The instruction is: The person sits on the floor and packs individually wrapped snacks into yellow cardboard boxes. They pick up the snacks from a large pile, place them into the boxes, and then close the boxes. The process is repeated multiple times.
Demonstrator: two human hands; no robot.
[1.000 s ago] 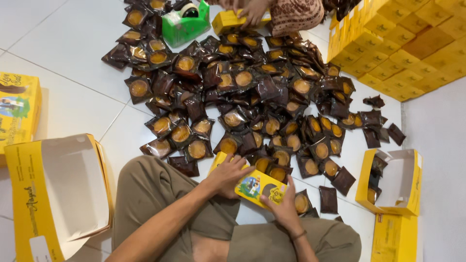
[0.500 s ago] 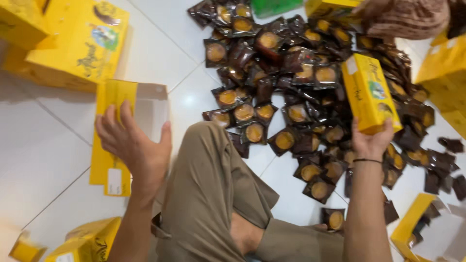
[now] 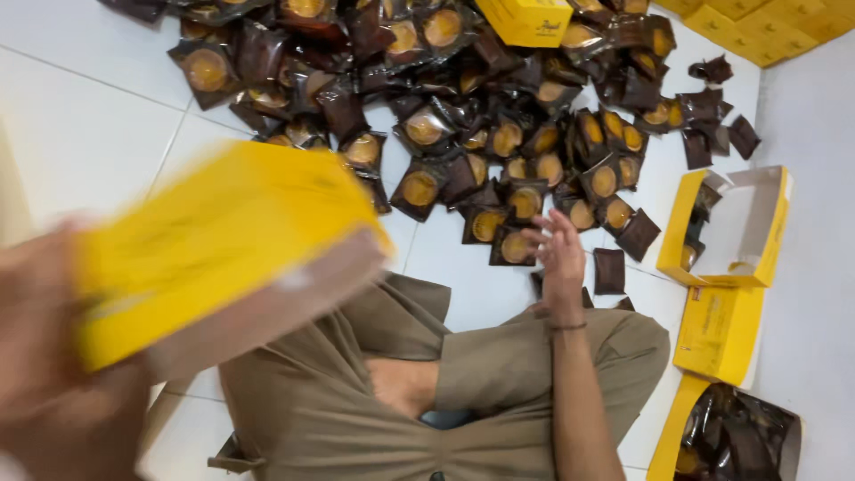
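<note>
My left hand is close to the camera and blurred, gripping an open yellow cardboard box lifted above my left knee. My right hand hovers with fingers spread over the near edge of a big pile of dark brown wrapped round cakes on the white tiled floor. It holds nothing and is nearest to a packet just to its left. My crossed legs in khaki trousers fill the lower middle.
An open yellow box with a few packets lies at the right, a closed yellow box below it, and another box filled with packets at the bottom right. Stacked yellow boxes stand at the top right. A yellow box rests on the pile.
My left hand has picked up the open yellow box from the floor and raised it. My right hand has let go of the closed yellow box and dropped toward the packets.
</note>
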